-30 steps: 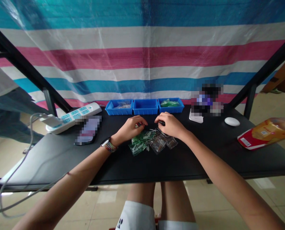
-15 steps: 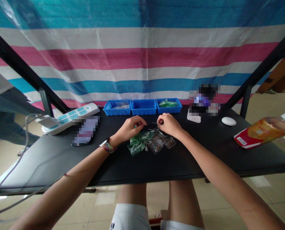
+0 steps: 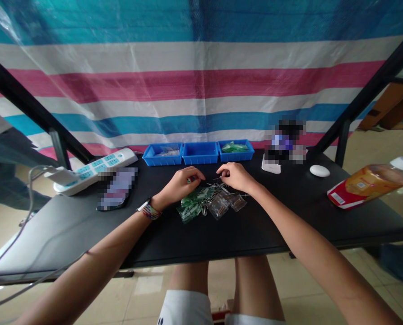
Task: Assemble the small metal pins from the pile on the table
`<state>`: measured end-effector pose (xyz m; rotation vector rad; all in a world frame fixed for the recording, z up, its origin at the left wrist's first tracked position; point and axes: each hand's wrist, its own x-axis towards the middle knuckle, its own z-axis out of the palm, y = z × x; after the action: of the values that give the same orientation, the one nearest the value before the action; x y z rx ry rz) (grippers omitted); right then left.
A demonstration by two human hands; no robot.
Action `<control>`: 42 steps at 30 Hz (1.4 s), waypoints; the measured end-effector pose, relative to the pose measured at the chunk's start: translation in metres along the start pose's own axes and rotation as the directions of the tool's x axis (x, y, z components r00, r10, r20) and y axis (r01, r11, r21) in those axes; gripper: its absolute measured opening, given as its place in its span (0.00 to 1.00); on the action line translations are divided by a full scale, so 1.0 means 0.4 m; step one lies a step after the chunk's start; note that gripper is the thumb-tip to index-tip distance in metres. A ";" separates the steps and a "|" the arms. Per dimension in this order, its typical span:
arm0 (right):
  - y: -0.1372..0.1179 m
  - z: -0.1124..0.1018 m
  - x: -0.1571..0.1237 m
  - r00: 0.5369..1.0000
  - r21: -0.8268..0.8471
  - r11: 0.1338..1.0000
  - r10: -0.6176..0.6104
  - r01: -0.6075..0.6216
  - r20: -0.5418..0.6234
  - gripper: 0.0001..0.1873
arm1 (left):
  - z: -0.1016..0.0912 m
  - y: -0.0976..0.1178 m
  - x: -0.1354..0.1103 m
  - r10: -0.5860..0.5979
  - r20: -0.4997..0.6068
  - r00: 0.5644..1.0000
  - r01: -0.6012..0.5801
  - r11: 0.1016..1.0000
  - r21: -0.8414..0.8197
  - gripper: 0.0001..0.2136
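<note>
Where the hands meet: low over a small heap on the black worktop (image 3: pixel 221 230), fingertips near each other.
Left hand (image 3: pixel 182 183): fingers curled down, tips at the far edge of the green bags; whether it grips anything is too small to tell.
Right hand (image 3: pixel 237 176): thumb and forefinger pinched on a thin metal pin (image 3: pixel 219 177).
Green bags (image 3: pixel 191 205): small clear packets of green parts, just on the near side of the left hand.
Clear bags (image 3: pixel 226 202): touching the green ones, just on the near side of the right hand.
Loose pins (image 3: pixel 218 187): scattered between the two hands.
Blue bins (image 3: pixel 200 153): three in a row, just beyond both hands.
Wristband (image 3: pixel 149 211): striped, on the left wrist.
Power strip (image 3: pixel 96 168): well out to the left of the left hand.
Orange-labelled bottle (image 3: pixel 367 185): lying well out to the right of the right hand.
</note>
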<state>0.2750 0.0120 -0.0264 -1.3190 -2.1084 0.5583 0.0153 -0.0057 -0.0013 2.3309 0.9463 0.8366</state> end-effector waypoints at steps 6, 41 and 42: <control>-0.015 -0.014 0.000 0.977 -0.050 0.991 -0.131 0.125 -0.167 0.10 | -0.004 -0.001 -0.001 -0.009 -0.005 1.000 0.009 1.000 -0.002 0.10; -0.097 0.045 -0.017 0.991 0.798 0.603 0.110 -0.009 -0.072 0.21 | -0.003 0.012 -0.009 -0.037 -0.215 0.976 0.021 0.997 -0.077 0.19; -0.096 0.045 -0.016 0.991 0.794 0.607 0.111 -0.010 -0.072 0.22 | -0.005 0.012 -0.010 -0.035 -0.218 0.975 0.017 0.996 -0.084 0.18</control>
<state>0.2397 -0.0110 -0.0176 -0.8461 -1.3961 1.2442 0.0137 -0.0114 0.0015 2.1844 1.0096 1.1183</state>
